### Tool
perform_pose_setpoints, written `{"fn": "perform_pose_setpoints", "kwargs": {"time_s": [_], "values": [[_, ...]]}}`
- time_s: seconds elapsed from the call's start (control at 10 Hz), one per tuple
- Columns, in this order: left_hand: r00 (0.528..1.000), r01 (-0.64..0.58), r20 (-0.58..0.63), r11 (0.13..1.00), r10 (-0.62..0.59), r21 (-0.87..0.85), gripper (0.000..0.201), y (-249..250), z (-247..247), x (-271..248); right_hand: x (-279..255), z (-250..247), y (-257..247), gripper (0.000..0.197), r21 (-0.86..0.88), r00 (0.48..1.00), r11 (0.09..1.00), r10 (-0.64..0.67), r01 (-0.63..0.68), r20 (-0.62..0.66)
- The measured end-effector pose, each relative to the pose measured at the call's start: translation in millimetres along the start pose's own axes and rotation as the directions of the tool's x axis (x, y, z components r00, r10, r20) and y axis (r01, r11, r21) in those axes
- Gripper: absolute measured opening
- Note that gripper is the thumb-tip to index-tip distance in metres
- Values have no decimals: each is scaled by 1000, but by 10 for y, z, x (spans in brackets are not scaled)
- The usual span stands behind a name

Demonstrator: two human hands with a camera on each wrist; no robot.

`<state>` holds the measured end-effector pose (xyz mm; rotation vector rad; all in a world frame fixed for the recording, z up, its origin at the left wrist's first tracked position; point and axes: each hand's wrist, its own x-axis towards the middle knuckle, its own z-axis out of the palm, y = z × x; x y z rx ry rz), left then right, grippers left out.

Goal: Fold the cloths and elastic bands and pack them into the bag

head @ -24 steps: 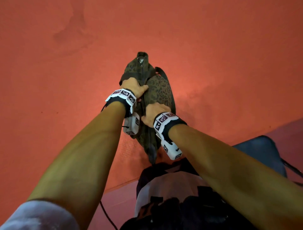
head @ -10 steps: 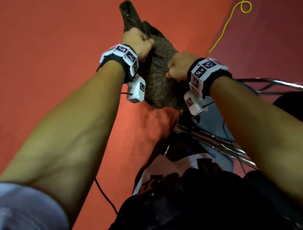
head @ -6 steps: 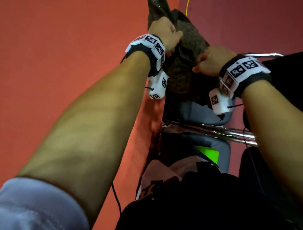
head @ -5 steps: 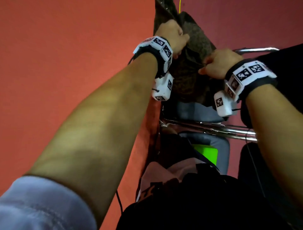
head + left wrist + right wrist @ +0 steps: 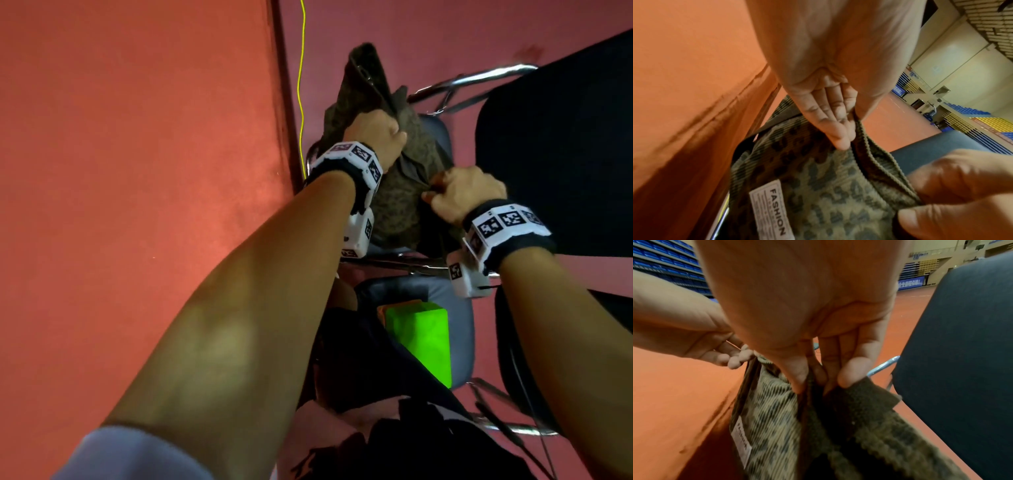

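Note:
The olive leopard-print corduroy bag stands upright over a blue-grey chair seat. My left hand grips the far side of the bag's top rim in a fist. My right hand pinches the near side of the rim. In the left wrist view, my left fingers curl over the ribbed edge of the bag, above its white FASHION label. The right wrist view shows my right fingers pinching the bag by its rim. No cloths or bands are in view.
An orange surface fills the left, edged by a dark strip. A yellow cord runs along the floor. A black chair back stands close on the right. A bright green block lies on a nearer chair seat, with chrome legs around.
Both hands have carried the bag off the orange surface and to the right, over the chair seat. Each hand keeps its grip on the rim.

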<state>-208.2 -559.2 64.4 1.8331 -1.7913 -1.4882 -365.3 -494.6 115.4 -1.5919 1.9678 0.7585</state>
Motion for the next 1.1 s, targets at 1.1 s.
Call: {"fn": "perform_pose_setpoints", "kwargs": {"time_s": [1.1], "values": [[995,83,50,996,-85,42,28,-957,348,226,843,611,-166,27,25,998,998,62,-63,11]]}}
